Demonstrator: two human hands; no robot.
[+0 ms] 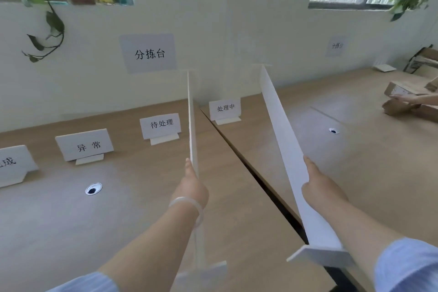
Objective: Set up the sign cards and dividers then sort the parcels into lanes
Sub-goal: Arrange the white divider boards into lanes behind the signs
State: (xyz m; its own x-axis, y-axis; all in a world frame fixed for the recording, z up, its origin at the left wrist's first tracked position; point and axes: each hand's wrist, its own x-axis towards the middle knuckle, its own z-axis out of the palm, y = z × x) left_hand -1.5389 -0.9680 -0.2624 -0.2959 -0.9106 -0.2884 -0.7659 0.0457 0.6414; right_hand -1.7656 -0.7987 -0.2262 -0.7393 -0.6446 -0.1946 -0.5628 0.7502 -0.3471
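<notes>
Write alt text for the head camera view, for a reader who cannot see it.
A person's left hand and right hand each hold a long white divider at a wooden table: the left divider stands upright, the right divider tilts. Four sign cards stand at the back; cardboard parcels lie far right.

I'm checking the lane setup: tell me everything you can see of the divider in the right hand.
The right divider is a long, thin white board, foam-like, standing on edge. A flat cross foot caps its near end; another sits at the far end. The right hand grips its top edge. It runs right of the 处理中 sign card, beside the left divider.
</notes>
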